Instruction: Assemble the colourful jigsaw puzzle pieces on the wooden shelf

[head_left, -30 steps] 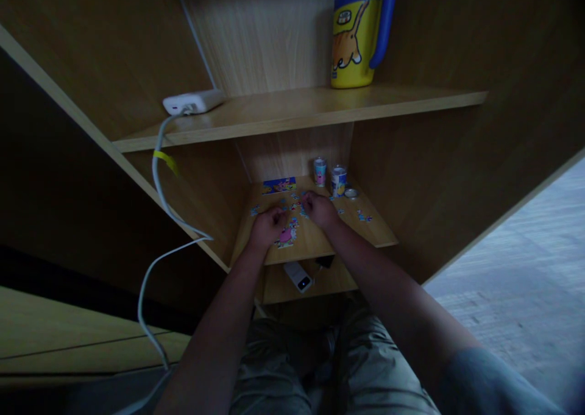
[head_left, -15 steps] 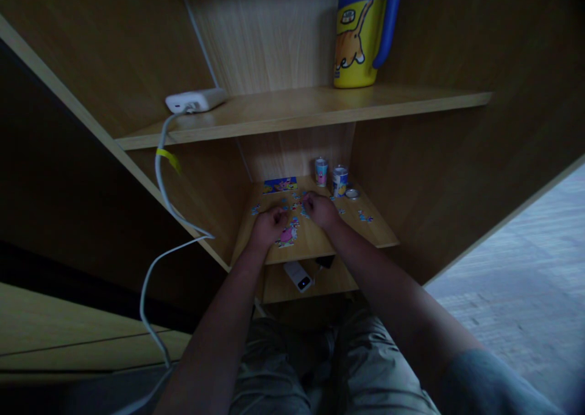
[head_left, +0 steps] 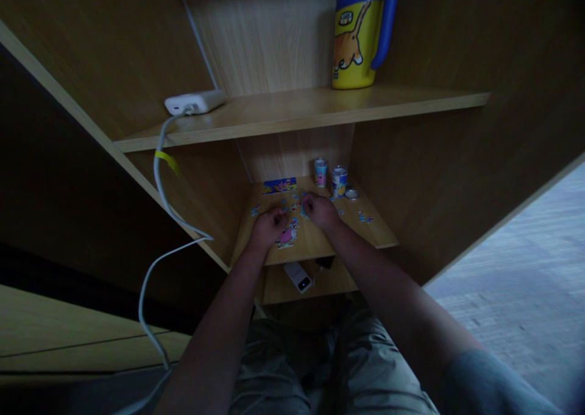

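In the head view: pieces [head_left: 294,207] loose on the shelf [head_left: 313,242], between the left hand [head_left: 269,226] and the right hand [head_left: 321,211], at 9 o'clock from the latter; a joined patch [head_left: 287,236] at 4 o'clock from the left hand, just beside it. Both grips narrow, fingers curled inward; cannot tell whether pinching anything. Judging by the thin, flat look, probably light, stiff card, easily nudged, liable to crease at the tabs; best taken by opposite edges, with the patch better slid flat than lifted by a corner. Strays [head_left: 361,216] at 3 o'clock from the right hand. Hard to make out in the dim light: fingertips, outlines, prints. Hidden beneath the hands: perhaps further pieces. Cut off at 1 o'clock in the view: the top of a mug [head_left: 354,43].
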Tool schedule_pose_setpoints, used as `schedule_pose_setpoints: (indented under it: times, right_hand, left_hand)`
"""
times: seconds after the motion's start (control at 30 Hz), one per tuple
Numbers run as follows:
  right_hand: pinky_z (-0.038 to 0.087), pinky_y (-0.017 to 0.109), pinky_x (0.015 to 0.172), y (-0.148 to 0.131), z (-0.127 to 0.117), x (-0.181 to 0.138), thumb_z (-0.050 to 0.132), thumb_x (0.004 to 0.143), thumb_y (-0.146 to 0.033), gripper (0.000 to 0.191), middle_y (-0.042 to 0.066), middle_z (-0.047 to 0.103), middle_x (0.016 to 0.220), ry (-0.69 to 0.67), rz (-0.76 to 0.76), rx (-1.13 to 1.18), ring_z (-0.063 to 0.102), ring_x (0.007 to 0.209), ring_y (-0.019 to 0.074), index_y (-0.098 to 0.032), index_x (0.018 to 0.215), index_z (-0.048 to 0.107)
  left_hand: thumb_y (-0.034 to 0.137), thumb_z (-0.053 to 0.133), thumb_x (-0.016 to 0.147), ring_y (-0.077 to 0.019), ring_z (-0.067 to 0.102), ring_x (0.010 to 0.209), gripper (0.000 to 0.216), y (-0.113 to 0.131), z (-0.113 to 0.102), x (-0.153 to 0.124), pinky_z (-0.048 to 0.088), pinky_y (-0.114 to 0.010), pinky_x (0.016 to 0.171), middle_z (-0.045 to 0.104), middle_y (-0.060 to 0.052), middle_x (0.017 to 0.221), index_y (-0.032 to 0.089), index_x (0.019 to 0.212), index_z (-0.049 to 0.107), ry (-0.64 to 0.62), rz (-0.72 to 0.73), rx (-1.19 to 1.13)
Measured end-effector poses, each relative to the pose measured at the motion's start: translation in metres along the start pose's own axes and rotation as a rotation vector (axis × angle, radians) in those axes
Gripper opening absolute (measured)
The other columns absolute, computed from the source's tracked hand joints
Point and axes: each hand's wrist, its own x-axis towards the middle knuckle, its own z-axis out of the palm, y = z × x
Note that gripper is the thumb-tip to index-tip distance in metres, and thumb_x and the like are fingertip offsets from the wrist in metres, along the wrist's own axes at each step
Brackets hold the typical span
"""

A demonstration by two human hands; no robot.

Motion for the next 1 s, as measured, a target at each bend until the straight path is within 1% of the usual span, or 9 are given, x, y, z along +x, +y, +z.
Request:
schedule_pose_setpoints:
  times: [0.2,0.43,0.63,0.73,1.0]
  right_hand:
    - [0.052,0.027,0.087,-0.0011,-0.0016,-0.0002,0.059,0.106,-0.025,0.019,0.005,0.083,0.102,-0.007,-0.004,0.014,0.076,0.092,0.0203,-0.022,0.116,0.075]
    - [0.052,0.027,0.088,-0.0041,-0.0034,-0.0012,0.061,0.104,-0.023,0.018,0.005,0.083,0.105,-0.016,0.017,0.029,0.076,0.094,0.0209,-0.023,0.113,0.076]
    - [0.053,0.027,0.089,-0.0015,0.0008,0.0001,0.061,0.104,-0.023,0.018,0.006,0.083,0.105,-0.011,0.022,0.042,0.075,0.096,0.0211,-0.023,0.112,0.076]
    - [0.053,0.028,0.09,0.0008,0.0028,0.001,0.059,0.105,-0.025,0.019,0.005,0.083,0.106,-0.007,0.012,0.035,0.076,0.097,0.021,-0.023,0.113,0.076]
    - [0.052,0.026,0.09,0.0008,0.0009,0.0005,0.058,0.105,-0.024,0.02,0.004,0.083,0.106,-0.012,0.0,0.054,0.076,0.096,0.0192,-0.024,0.113,0.076]
  left_hand:
    - [0.031,0.061,0.097,-0.0199,0.069,0.07,0.019,0.0003,-0.0003,0.0,0.047,-0.03,0.067,0.079,-0.004,0.08,0.021,0.091,0.076,-0.018,-0.027,0.015]
    - [0.034,0.061,0.098,-0.0204,0.072,0.075,0.02,-0.0014,0.0004,0.0008,0.048,-0.03,0.07,0.08,-0.004,0.083,0.021,0.093,0.075,-0.048,-0.025,0.027]
    - [0.035,0.059,0.099,-0.021,0.072,0.076,0.022,-0.0002,-0.0006,0.0021,0.049,-0.031,0.072,0.081,-0.004,0.084,0.022,0.093,0.077,-0.068,-0.049,0.059]
    - [0.035,0.059,0.098,-0.0214,0.074,0.078,0.022,-0.0013,0.0001,0.0025,0.05,-0.031,0.074,0.082,-0.005,0.088,0.022,0.094,0.077,-0.061,-0.043,0.049]
    - [0.037,0.06,0.097,-0.0222,0.074,0.079,0.023,-0.005,0.0025,0.003,0.052,-0.032,0.075,0.082,-0.005,0.088,0.023,0.096,0.078,-0.055,-0.045,0.038]
